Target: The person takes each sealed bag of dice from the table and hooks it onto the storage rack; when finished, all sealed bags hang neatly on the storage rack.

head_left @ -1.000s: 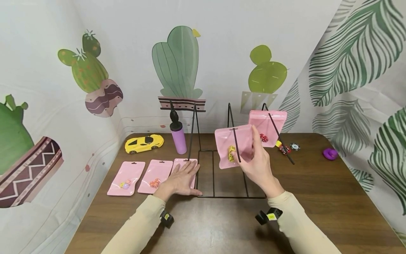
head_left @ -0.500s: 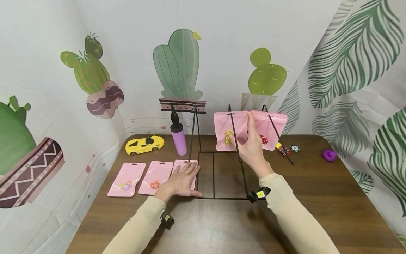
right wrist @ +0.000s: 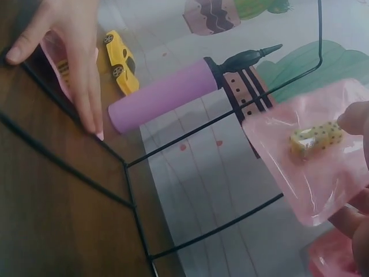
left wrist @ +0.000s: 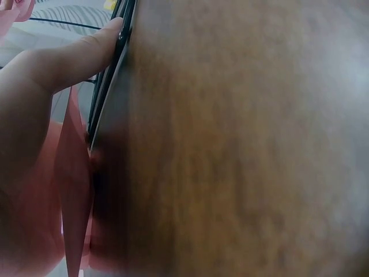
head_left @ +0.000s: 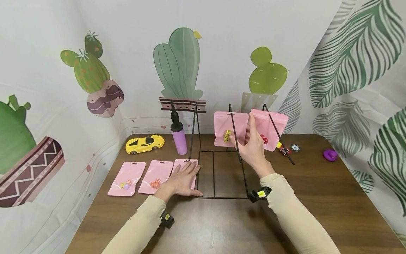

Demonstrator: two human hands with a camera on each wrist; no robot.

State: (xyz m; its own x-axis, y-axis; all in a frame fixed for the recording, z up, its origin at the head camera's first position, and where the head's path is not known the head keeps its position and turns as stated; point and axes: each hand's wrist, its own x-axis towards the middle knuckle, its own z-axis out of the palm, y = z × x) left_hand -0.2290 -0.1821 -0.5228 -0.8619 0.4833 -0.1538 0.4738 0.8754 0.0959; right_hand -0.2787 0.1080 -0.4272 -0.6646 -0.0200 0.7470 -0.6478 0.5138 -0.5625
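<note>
My right hand [head_left: 253, 151] pinches the right side of a pink zip bag [head_left: 223, 123] with yellow dice inside, thumb in front and fingers behind. The bag hangs far back on the middle prong of a black wire rack [head_left: 214, 176], the prong passing through its slot. Another pink bag [head_left: 275, 121] with red dice hangs on the right prong, just beside my fingers. My left hand [head_left: 180, 180] lies flat with fingers spread over a pink bag [head_left: 182, 162] on the table, its thumb touching the rack's base wire. That bag's contents are mostly covered.
Two more pink bags lie at left, one with small coloured pieces [head_left: 127, 185], one with orange dice [head_left: 155, 183]. Behind them are a yellow toy car [head_left: 145, 144] and a purple hand pump [head_left: 179, 141]. A poker chip [head_left: 295, 147] and purple rubber duck [head_left: 330, 154] sit at right.
My right hand has pushed the yellow-dice bag up and back along the middle prong, level with the red-dice bag, then nearly stopped. My left hand has stayed in place.
</note>
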